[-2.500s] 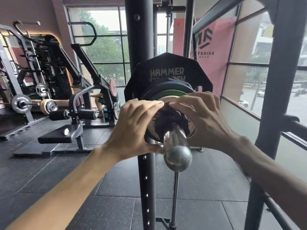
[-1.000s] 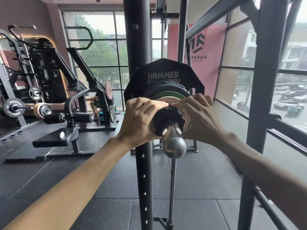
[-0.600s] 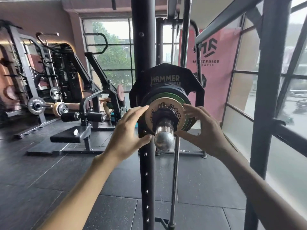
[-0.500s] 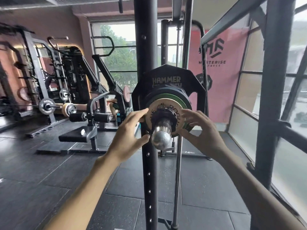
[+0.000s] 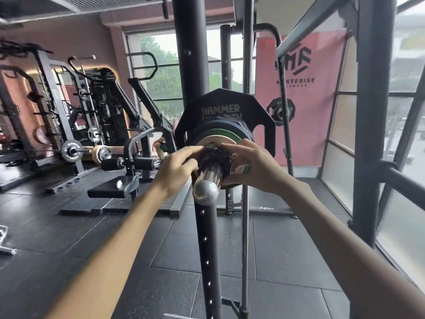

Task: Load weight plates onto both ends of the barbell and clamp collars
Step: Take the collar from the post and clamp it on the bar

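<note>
The black ribbed collar (image 5: 215,155) sits on the chrome barbell sleeve (image 5: 208,174), directly between the two hands and at the same height as both. The sleeve's long axis runs straight away from the person, its rounded end cap pointing back toward the wrists, so any sliding of the collar has to go forward along that line, away from both palms.

Beyond the fingertips the small tan weight plate (image 5: 212,143) faces the collar. Behind it sit a green-rimmed plate (image 5: 231,135) and then the large black many-sided plate (image 5: 220,107) marked HAMMER. Whether the collar touches the tan plate's face or stands a little off it cannot be told, since the fingers cover the joint.

The left hand (image 5: 177,171) lies to the collar's left with its fingers reaching out fairly straight, tips against the collar's upper side; its thumb is hidden behind the sleeve. The right hand (image 5: 255,166) is on the opposite side and clamps the collar, fingers curled over its top and thumb under it. The right looks the nearer and firmer hold.

My judgement is that the collar is being seated or locked against the plate stack on this end. The black perforated rack upright (image 5: 205,249) stands below the hands, behind the sleeve.
</note>
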